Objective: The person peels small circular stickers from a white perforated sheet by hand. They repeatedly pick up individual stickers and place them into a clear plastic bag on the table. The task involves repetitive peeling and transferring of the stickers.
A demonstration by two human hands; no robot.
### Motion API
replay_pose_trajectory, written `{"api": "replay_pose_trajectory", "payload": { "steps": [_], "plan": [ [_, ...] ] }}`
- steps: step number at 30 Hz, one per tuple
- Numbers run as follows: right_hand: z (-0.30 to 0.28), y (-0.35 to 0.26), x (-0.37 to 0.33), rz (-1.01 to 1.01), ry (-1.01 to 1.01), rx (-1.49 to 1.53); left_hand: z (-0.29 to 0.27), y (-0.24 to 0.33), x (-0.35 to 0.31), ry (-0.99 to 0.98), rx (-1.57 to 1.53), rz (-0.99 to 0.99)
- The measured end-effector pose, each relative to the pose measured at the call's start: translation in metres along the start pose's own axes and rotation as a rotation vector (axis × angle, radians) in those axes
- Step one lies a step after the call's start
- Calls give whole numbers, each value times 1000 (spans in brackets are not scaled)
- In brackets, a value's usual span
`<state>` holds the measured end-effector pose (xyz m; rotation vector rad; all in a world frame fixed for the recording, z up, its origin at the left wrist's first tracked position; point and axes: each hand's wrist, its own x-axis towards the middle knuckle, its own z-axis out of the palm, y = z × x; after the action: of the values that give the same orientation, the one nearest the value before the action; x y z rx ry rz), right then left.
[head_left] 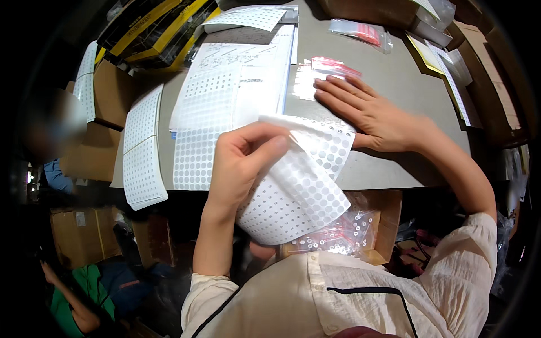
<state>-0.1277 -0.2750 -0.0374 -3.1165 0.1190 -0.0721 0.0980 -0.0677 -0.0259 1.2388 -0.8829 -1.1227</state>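
Observation:
In my left hand (242, 160) is a sheet of round stickers (321, 197), pinched between thumb and bent fingers. It is printed with small marks, and it curls and folds over the table's near edge. My right hand (372, 112) lies flat with fingers stretched out. Its fingertips rest on small clear zip bags with red strips (315, 79) on the table, and its thumb is beside the sheet's right corner. Under my left hand another sheet with rows of grey dots (194, 160) lies on papers.
Folded label sheets (143, 149) hang over the table's left edge. Papers (253, 62) lie on a clipboard at the back. A cardboard box with bagged small white pieces (360, 225) is below the near edge. Another bag (363, 35) lies far right. A person in green (84, 298) is lower left.

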Motion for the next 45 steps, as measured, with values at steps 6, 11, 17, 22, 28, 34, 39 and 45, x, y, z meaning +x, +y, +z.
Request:
{"api": "replay_pose_trajectory", "payload": {
  "steps": [6, 11, 17, 22, 28, 34, 39, 45],
  "plan": [
    [-13, -2, -47, 214, 134, 278, 0, -11, -8, 75, -18, 112],
    [-43, -44, -26, 338, 465, 708, 4, -13, -9, 32, 33, 160],
    [-45, -63, 8, 176, 371, 465, 7, -14, -9, 46, 124, 220],
    [-44, -72, 5, 227, 337, 304, 8, -13, -10, 63, 147, 191],
    [-43, -71, 4, 237, 344, 296, 7, -14, -7, 49, 191, 231],
    [-47, -71, 8, 226, 373, 362, 7, -15, -5, 42, 172, 232],
    [-99, -95, 11, 0, 472, 605, 3, -18, -9, 60, 214, 242],
    [-127, -129, -38, -307, 710, 974, 4, -18, -4, 64, 268, 326]
  ]
}}
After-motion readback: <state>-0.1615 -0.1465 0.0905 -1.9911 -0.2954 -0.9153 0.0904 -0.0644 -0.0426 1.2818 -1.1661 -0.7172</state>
